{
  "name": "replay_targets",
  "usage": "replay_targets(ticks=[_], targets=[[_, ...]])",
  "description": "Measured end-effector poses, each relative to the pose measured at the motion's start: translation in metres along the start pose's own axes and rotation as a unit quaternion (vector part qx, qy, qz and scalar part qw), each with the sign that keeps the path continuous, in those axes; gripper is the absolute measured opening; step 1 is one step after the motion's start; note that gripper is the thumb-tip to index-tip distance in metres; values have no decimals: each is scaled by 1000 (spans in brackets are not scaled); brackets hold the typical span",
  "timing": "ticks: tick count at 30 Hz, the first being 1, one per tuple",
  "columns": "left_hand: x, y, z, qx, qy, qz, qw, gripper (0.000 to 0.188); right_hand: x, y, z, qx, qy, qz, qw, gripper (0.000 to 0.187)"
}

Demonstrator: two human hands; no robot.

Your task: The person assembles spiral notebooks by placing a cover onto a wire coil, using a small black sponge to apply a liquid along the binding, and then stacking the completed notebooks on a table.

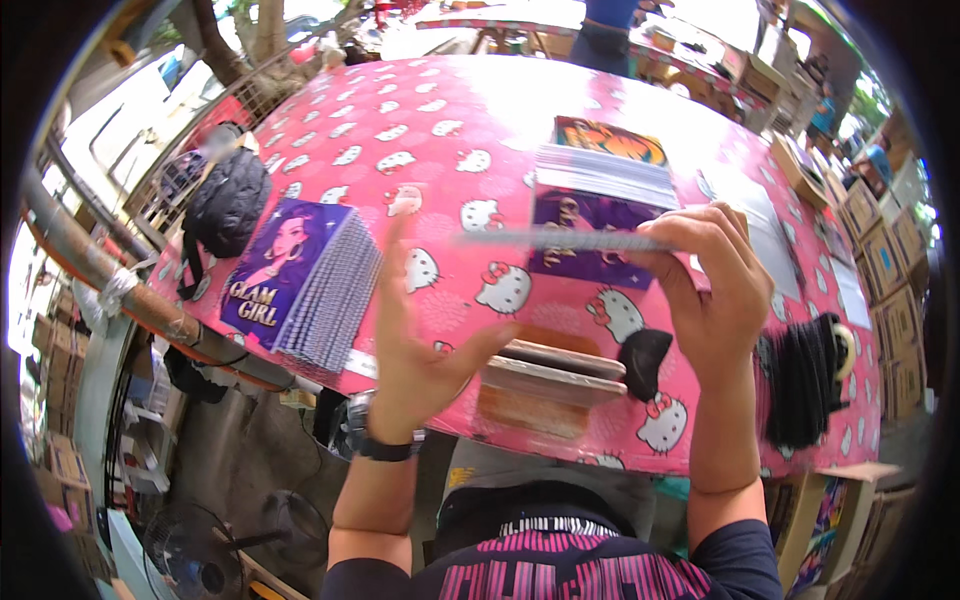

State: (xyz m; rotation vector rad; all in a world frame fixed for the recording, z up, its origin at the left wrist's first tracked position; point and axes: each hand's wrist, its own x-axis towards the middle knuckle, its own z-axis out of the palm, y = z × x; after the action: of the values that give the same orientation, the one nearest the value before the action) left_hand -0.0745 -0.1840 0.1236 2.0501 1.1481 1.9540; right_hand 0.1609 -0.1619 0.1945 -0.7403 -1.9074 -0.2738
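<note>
In my raised right hand [715, 275] is a thin spiral notebook [570, 240], pinched at its right end and seen edge-on, blurred by motion. My left hand [415, 350], with a watch on the wrist, has its fingers stretched up and thumb apart; nothing is in it. A tall stack of purple-covered spiral notebooks [335, 290] stands left of it. Beyond the held notebook lies another pile of notebooks [605, 180], showing purple and orange covers and partly hidden by it. Between my forearms, near the table edge, rest wooden blocks [540, 405] with flat strips on top.
The table [450, 290] has a pink patterned cover. A black bag [230, 200] sits at its left edge. A black curved object [645, 362] and a bundle of black strands [800, 385] lie to the right. Cardboard boxes [890, 265] are stacked beyond; a person [603, 35] stands across the table.
</note>
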Motion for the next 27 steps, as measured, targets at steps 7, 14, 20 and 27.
replay_targets(ticks=[7,14,20,27], targets=[[-9,19,25,-369,-8,-163,915,43,-91,18,-47,220,110,241,939,67],[-46,-3,26,-281,-90,-271,916,40,-179,16,-19,155,-146,364,907,19],[-83,-21,27,-302,37,-274,912,35,-196,33,-25,111,-229,278,926,16],[-69,-28,62,-323,61,-315,890,16,-255,164,-139,-240,-5,534,811,15]])
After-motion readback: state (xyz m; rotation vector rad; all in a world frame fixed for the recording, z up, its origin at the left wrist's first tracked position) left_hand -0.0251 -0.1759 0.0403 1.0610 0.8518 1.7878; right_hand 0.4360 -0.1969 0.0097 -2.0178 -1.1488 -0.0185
